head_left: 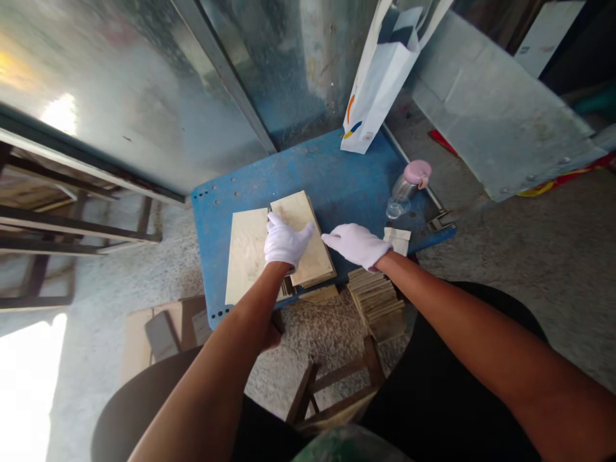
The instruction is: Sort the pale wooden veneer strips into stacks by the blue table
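Observation:
Two pale thin wooden boards lie side by side on a blue table (pixel 337 167). My left hand (pixel 287 242), in a white glove, is over the inner edge of the right board (pixel 315 260), thumb spread from the fingers, nothing visibly held. Other layers show beneath that board. The left board (pixel 244 256) lies just beside this hand. Also gloved in white, my right hand (pixel 357 246) is off the right board's outer edge, fingers stretched toward it and no object showing in them. Whether either hand touches the wood I cannot tell.
A white paper bag (pixel 380 83) stands at the table's back. Near the right edge are a clear bottle with a pink lid (pixel 418 172) and a small pale packet (pixel 397 240). Below the front edge sit stacked wood strips (pixel 378 301) and a wooden stool (pixel 337 378). Metal panels (pixel 144 96) rise behind.

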Motion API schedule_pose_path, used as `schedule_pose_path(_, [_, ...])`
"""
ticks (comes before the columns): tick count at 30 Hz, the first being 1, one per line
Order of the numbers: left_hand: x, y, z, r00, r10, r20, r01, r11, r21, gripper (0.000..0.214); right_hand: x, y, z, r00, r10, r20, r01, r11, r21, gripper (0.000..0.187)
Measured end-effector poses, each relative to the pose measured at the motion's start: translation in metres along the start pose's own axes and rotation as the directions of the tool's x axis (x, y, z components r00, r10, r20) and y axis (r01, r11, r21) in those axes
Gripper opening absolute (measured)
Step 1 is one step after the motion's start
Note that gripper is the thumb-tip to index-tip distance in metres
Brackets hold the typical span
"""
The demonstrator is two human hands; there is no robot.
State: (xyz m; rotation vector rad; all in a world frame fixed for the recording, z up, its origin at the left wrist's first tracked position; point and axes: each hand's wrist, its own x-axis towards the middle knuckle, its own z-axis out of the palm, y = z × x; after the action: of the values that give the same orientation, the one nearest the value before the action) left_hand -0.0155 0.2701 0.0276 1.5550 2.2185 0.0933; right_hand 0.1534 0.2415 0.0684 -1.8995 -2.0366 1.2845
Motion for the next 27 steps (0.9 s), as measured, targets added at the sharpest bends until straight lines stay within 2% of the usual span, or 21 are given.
schedule_pose_path(4, [0.017, 0.020, 0.012, 0.997, -0.077, -0.024, 0.077, 0.997, 0.011, 0.128, -0.001, -0.005, 0.004, 0.998, 0.020, 0.059, -0.018, 0.999, -0.044, 0.042])
schedule_pose_path(11, [0.038, 0.034, 0.017, 0.976, -0.212, 0.046, 0.208, 0.975, 0.079, 0.131, -0.009, -0.016, 0.004, 0.994, 0.027, 0.104, -0.025, 0.999, -0.027, 0.038])
schedule_pose_path(16, [0.042, 0.034, 0.021, 0.983, -0.184, 0.005, 0.184, 0.982, 0.034, 0.128, -0.011, -0.019, 0.004, 0.995, -0.005, 0.105, 0.010, 0.999, -0.043, 0.037])
schedule_pose_path(27, [0.041, 0.030, 0.018, 0.989, -0.147, -0.034, 0.145, 0.988, -0.048, 0.121, -0.010, -0.017, 0.002, 0.994, 0.001, 0.112, 0.003, 0.999, -0.037, 0.038])
